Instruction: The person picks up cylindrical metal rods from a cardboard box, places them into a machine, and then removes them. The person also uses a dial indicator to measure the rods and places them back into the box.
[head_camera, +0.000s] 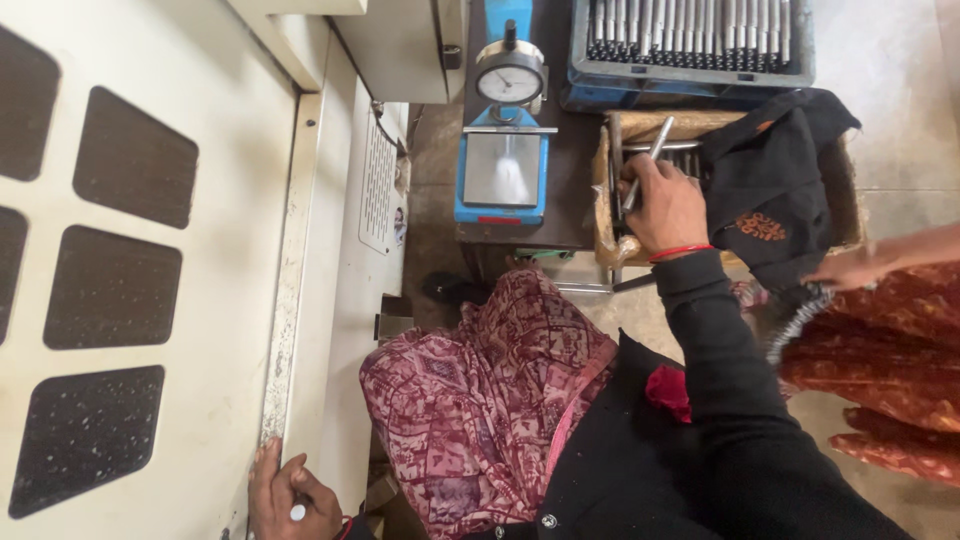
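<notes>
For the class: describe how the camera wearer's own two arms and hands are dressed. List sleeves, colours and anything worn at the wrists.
The right hand is bare, with a thin red thread bangle at the wrist and a long black sleeve covering the arm. The left hand is also bare; a sliver of red shows at its wrist, and the rest of that arm lies out of frame.

The box (612, 215) of metal rods (655, 150) is being crowded on its right by a black cloth (775, 185) and another person's hand (850, 268). Passage on the left is being blocked by the blue dial gauge stand (505, 130), while open floor (890, 110) is being left far right.
</notes>
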